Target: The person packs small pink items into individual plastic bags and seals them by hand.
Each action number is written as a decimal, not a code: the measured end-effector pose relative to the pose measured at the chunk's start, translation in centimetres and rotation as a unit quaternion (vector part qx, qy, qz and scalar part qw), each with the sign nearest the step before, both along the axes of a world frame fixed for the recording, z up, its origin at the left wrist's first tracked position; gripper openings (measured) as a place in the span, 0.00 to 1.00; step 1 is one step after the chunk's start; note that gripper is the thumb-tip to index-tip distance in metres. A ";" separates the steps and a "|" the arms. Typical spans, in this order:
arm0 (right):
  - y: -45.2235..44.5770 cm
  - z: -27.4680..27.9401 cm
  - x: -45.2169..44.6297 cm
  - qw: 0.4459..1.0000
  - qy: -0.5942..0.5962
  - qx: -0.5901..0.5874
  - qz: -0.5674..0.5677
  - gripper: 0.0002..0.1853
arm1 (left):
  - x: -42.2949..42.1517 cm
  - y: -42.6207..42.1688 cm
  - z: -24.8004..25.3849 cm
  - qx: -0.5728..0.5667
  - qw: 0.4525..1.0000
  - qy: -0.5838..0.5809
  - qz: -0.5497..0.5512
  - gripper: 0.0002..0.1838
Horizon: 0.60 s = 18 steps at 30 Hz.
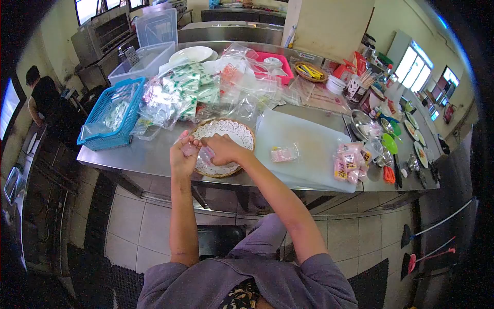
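Observation:
Over a round basket lined with a white paper doily (236, 135), my two hands meet. My left hand (183, 153) has its fingers closed round a small pinkish clear packet (190, 149). Bent fingers of my right hand (222, 148) press at a pinkish clear plastic piece (207, 153) beside it. On the white cutting board (309, 135) to the right lies one small pink-and-white packet (283, 154). Several pink packets (351, 162) are heaped at the board's right edge.
A blue basket (114, 116) stands left, beside piled plastic packets (185, 90). Behind are a clear bin (149, 54) and pink tray (285, 64). Bowls and a green utensil (389, 144) lie right. Another person (54, 103) stands far left.

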State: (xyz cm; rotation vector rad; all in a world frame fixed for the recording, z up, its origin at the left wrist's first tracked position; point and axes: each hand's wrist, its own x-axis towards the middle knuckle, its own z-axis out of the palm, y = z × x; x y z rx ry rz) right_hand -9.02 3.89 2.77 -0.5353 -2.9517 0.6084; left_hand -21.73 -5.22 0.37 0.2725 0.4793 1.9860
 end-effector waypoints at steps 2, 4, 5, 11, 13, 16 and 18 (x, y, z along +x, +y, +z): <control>0.2 -0.2 -0.2 1.000 -0.018 0.017 0.009 0.29 | 0.0 0.2 -0.1 -0.019 1.000 -0.008 0.013 0.12; 0.3 -0.6 -0.5 0.999 -0.016 0.032 0.006 0.28 | 0.1 0.2 -0.1 -0.026 1.000 -0.006 0.014 0.11; 0.3 -0.8 -0.5 0.999 -0.015 0.039 0.005 0.28 | 0.2 0.2 -0.1 -0.024 1.000 0.000 0.008 0.11; 0.4 -0.1 -0.6 0.996 -0.085 0.035 0.007 0.21 | 0.3 0.4 -0.4 -0.015 1.000 0.003 -0.008 0.10; 0.4 0.1 -0.7 0.993 -0.110 0.034 0.002 0.21 | 0.3 0.5 -0.5 -0.014 1.000 0.006 -0.006 0.10; 0.2 0.0 -0.6 0.995 -0.095 0.028 -0.002 0.21 | 0.6 0.5 -0.3 -0.018 1.000 0.010 0.002 0.09; 0.3 -0.2 -0.4 0.997 -0.072 0.000 -0.001 0.22 | 0.8 0.4 0.1 -0.031 0.999 0.008 0.009 0.09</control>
